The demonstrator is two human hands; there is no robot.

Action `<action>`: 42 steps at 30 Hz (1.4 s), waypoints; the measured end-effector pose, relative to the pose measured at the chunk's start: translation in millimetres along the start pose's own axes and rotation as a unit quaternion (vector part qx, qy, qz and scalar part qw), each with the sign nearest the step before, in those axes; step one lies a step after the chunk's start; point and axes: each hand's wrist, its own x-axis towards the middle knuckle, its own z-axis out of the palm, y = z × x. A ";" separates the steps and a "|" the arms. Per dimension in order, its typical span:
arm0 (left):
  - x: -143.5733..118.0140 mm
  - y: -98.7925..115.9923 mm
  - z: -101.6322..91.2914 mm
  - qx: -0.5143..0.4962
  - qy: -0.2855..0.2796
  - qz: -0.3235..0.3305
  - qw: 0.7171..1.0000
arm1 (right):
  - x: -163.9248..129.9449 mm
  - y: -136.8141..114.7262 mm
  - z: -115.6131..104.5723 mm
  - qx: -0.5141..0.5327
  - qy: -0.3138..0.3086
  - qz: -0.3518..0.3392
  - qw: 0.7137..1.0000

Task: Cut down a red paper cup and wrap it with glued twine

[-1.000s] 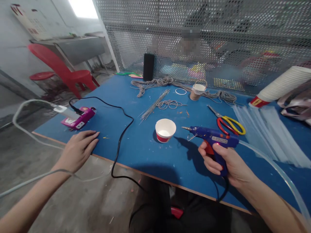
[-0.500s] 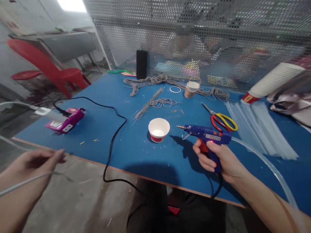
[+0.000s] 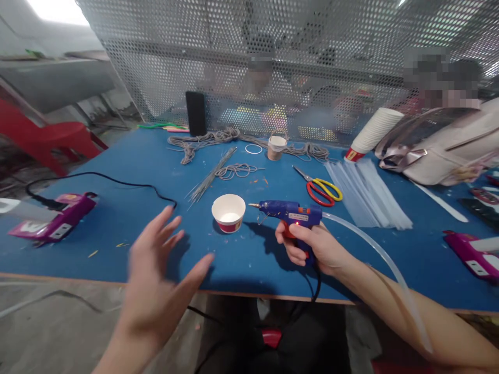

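Spread wide with the fingers fanned and nothing in it, the person's left hand (image 3: pixel 163 275) hangs low in the left centre of the frame, over the near edge of the blue work table (image 3: pixel 128 208). It looks blurred. Lower centre-right, the right hand (image 3: pixel 312 248) is closed around the grip of a blue hot-glue gun with a lit red lamp (image 3: pixel 290 214). The gun's long axis runs level across the frame, its metal nozzle pointing left and a clear glue stick trailing out behind to the lower right.

Just left of that nozzle, close but apart from it, a small white paper cup with a red band (image 3: pixel 228 213) stands upright with its mouth open. The cup lies up and to the right of the empty left hand and to the left of the gun hand. The nozzle tip is nearer to it than either hand.

At the far left edge a pink glue gun with a black cord (image 3: pixel 58 221) lies on the table. Past the cup lie a bundle of thin grey wires (image 3: pixel 208 176), red-and-yellow-handled scissors (image 3: pixel 322 188) and a sheaf of clear glue sticks (image 3: pixel 366 192). Further back, near the perforated metal screen (image 3: pixel 273 67), are coils of grey cord (image 3: pixel 206 139) and a cord-wrapped cup (image 3: pixel 277 147).
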 end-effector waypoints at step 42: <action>52.2 1.9 63.2 -0.360 -0.172 -0.321 0.859 | -9.9 6.4 6.1 -0.221 0.038 -0.025 0.974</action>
